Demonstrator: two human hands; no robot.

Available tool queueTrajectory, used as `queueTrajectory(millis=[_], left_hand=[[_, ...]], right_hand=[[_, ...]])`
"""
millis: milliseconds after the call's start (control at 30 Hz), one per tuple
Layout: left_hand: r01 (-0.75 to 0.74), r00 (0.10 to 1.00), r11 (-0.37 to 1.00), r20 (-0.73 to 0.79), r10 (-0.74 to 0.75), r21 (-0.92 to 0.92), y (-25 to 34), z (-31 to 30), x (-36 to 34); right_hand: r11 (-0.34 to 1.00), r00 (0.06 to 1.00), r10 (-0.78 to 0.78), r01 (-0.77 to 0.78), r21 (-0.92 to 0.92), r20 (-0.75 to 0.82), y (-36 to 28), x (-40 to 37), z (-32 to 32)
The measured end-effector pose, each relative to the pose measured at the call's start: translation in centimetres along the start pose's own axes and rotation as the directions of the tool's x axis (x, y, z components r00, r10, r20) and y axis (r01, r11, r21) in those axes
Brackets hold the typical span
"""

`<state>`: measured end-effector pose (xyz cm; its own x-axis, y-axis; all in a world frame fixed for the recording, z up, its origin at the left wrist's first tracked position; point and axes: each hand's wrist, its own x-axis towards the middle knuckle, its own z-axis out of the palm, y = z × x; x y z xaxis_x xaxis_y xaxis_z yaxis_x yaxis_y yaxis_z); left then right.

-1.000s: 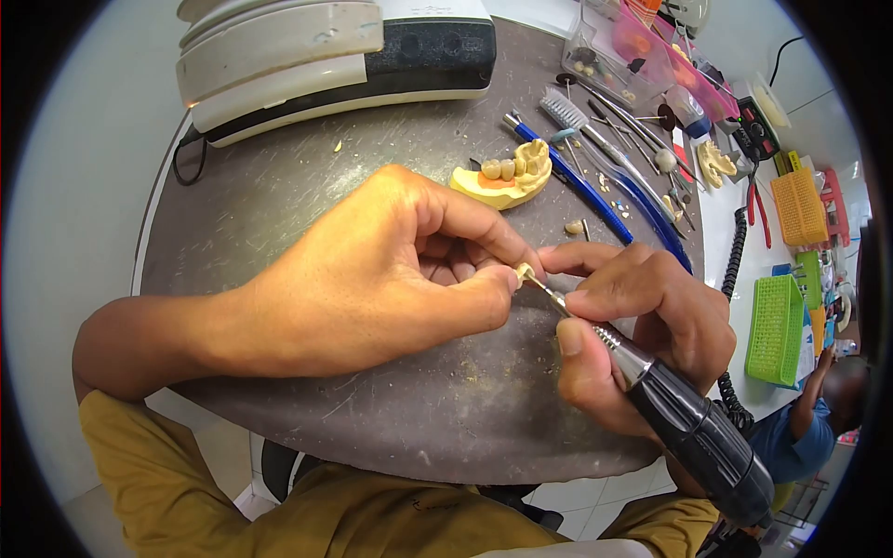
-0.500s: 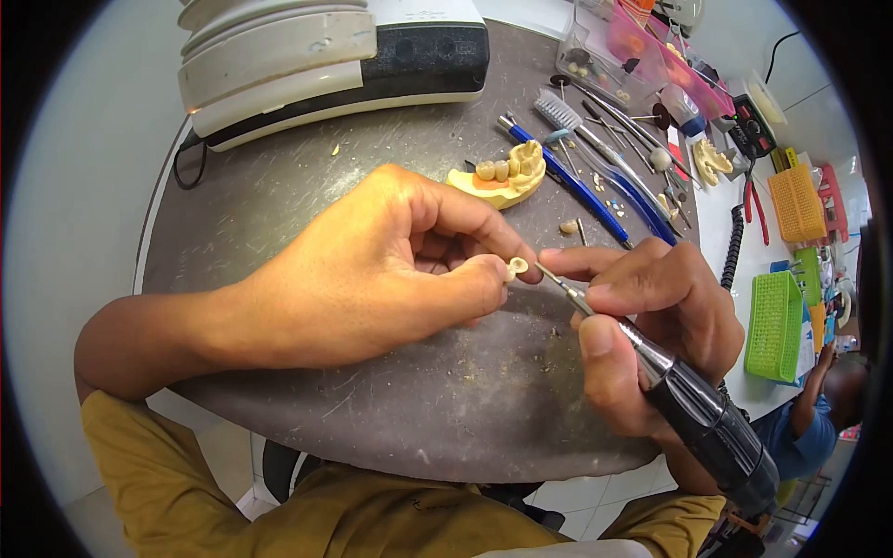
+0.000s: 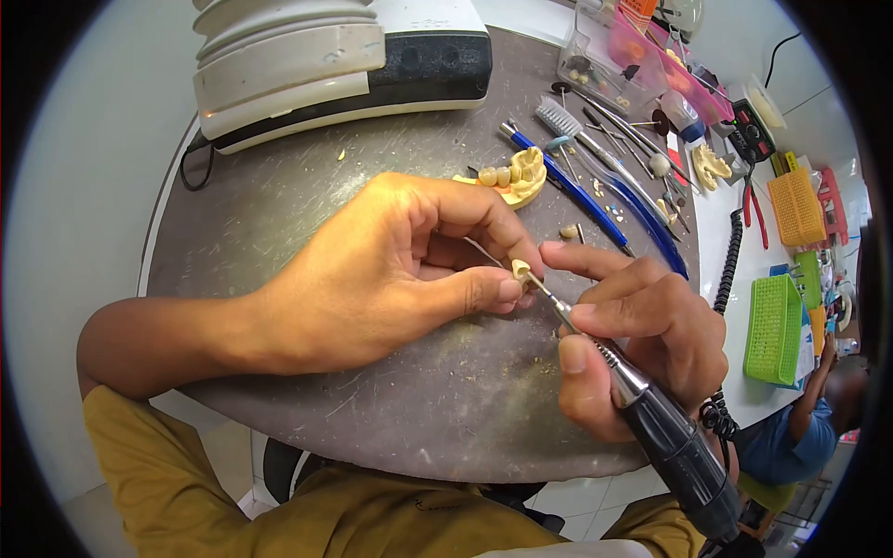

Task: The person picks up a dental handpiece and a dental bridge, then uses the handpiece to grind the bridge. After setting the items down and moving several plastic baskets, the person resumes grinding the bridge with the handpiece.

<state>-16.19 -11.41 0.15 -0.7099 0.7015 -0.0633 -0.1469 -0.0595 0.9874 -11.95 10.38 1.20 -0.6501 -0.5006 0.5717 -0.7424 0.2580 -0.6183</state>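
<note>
Between thumb and fingertips my left hand (image 3: pixel 409 270) pinches a small cream dental crown (image 3: pixel 521 270), its hollow side turned to the right. My right hand (image 3: pixel 651 335) grips a black and silver rotary handpiece (image 3: pixel 665 442) like a pen. The handpiece's thin bur (image 3: pixel 541 286) reaches right up to the crown's opening. Behind my left hand stands a yellowish dental cast (image 3: pixel 526 179) with several tooth-coloured crowns on it. Another small crown (image 3: pixel 568 231) lies on the grey worktop (image 3: pixel 419 409) beyond my right fingertips.
A white and black dust-extraction box (image 3: pixel 428 70) with a ribbed hose stands at the back left. Brushes, a blue pen (image 3: pixel 586 200), burs and discs lie at the back right, near a pink tray (image 3: pixel 684 74). A green basket (image 3: pixel 774 325) and a seated person (image 3: pixel 791 437) are farther right.
The handpiece has moved slightly left and its bur now meets the crown's opening. My left fingers have tilted the crown.
</note>
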Motion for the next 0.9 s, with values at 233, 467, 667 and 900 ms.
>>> queueTrajectory(millis=[233,467,667,900], left_hand=[[-0.003,1.0,1.0,0.012,0.003,-0.002,-0.1,-0.1,-0.03],[-0.008,1.0,1.0,-0.004,0.008,0.015,-0.18,-0.15,0.01],[0.001,1.0,1.0,-0.007,0.0,0.006,-0.04,-0.09,-0.08],[-0.006,1.0,1.0,-0.017,0.007,0.006,-0.07,0.05,-0.05]], right_hand=[[1.0,1.0,0.001,-0.001,-0.008,0.026,0.06,0.11,0.17],[0.993,0.993,0.113,-0.113,0.028,0.018,-0.17,-0.24,0.12],[0.999,0.998,0.049,-0.048,-0.022,0.05,-0.05,-0.03,-0.04],[0.999,0.999,0.034,-0.034,0.003,0.001,0.05,-0.16,0.04]])
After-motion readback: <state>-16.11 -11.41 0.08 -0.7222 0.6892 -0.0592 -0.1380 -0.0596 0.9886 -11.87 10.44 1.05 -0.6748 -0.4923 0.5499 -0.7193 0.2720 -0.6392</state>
